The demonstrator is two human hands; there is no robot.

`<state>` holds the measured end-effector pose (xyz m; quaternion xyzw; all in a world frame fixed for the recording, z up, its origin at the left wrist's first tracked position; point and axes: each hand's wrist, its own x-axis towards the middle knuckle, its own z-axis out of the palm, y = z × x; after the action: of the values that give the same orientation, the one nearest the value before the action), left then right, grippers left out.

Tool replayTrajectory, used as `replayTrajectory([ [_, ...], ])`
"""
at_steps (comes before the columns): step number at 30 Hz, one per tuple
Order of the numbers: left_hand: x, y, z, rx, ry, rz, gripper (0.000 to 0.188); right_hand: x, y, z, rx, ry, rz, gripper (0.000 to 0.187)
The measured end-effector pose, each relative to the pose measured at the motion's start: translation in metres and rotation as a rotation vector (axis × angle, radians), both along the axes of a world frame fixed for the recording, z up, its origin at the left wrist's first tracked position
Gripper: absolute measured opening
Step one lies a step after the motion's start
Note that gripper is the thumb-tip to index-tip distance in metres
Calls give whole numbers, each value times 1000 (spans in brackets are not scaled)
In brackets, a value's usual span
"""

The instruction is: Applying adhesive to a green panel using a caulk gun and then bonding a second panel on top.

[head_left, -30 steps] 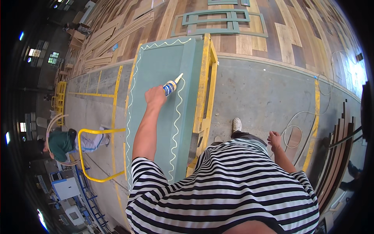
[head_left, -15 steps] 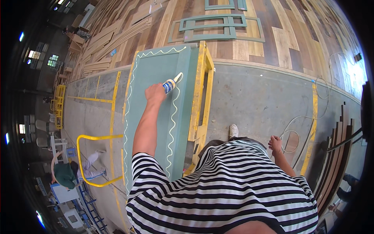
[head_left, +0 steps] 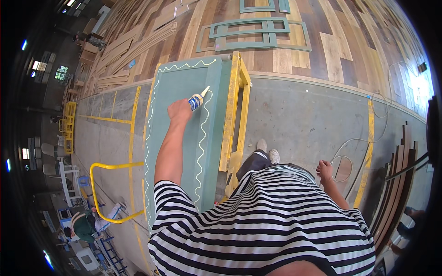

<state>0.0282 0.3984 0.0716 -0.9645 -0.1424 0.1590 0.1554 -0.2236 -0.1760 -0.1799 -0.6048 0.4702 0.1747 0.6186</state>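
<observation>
I see the left hand (head_left: 179, 110) gripping the bottle (head_left: 195, 102) over the far half of the green panel (head_left: 179, 83); I judge it light and slightly soft, best held by its round body, away from the wet, probably slippery bead (head_left: 201, 152). The right hand (head_left: 324, 170) hangs loosely curled on the right, but whether it holds anything I cannot tell. The yellow frame (head_left: 230, 119) borders the panel's right edge, while leftward there is more room.

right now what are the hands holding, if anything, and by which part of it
The left hand grips a blue-labelled bottle by its rear end, opposite the nozzle; nothing shows in the loosely curled right hand.
</observation>
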Motion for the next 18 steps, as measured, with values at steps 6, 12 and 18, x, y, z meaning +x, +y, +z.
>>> replayTrajectory([
  [6,22,-8,1,-11,-21,-38,21,1,-6,-4,-15,41,-8,31],
  [12,46,-7,1,-24,-4,-33,22,18,2,-7,-24,83,22,31],
  [18,63,7,1,-21,-13,-12,23,57,11,-3,-28,41,47,32],
])
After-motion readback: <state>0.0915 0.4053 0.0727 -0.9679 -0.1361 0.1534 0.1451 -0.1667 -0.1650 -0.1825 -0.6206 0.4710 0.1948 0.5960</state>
